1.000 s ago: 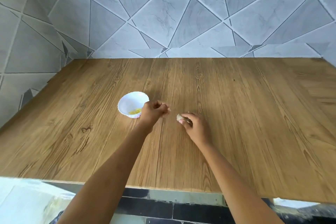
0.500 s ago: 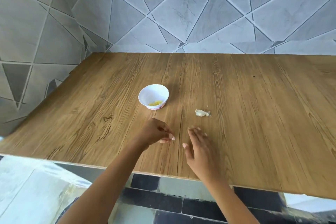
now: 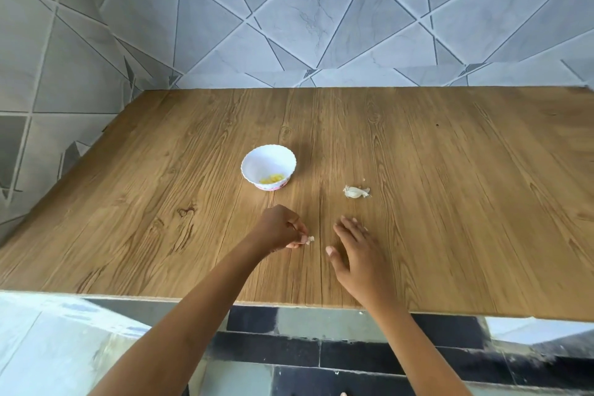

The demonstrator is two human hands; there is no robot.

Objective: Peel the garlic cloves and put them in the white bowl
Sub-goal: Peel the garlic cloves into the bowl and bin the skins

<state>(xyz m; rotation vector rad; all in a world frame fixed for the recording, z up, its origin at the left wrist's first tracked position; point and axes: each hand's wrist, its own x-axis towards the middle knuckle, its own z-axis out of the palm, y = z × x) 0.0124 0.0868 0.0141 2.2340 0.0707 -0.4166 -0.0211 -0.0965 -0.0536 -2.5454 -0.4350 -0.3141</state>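
A small white bowl (image 3: 268, 166) with a scalloped rim stands on the wooden table (image 3: 450, 202); yellowish peeled pieces lie at its bottom. To its right lies a pale garlic piece with loose skin (image 3: 355, 192). Nearer the front edge, my left hand (image 3: 279, 229) has its fingers curled and pinches a tiny whitish scrap (image 3: 310, 239) at the fingertips. My right hand (image 3: 356, 254) lies flat over the table with straight, spread fingers and holds nothing. Both hands are nearer to me than the garlic and the bowl.
Grey tiled walls with a triangle pattern (image 3: 321, 26) close off the table at the back and on the left. The table's front edge (image 3: 289, 302) runs just under my forearms, with a dark tiled floor below.
My right hand let go of the garlic, which now lies on the table. Both hands drew back toward the front edge, and the right hand opened flat. The camera view shifted.
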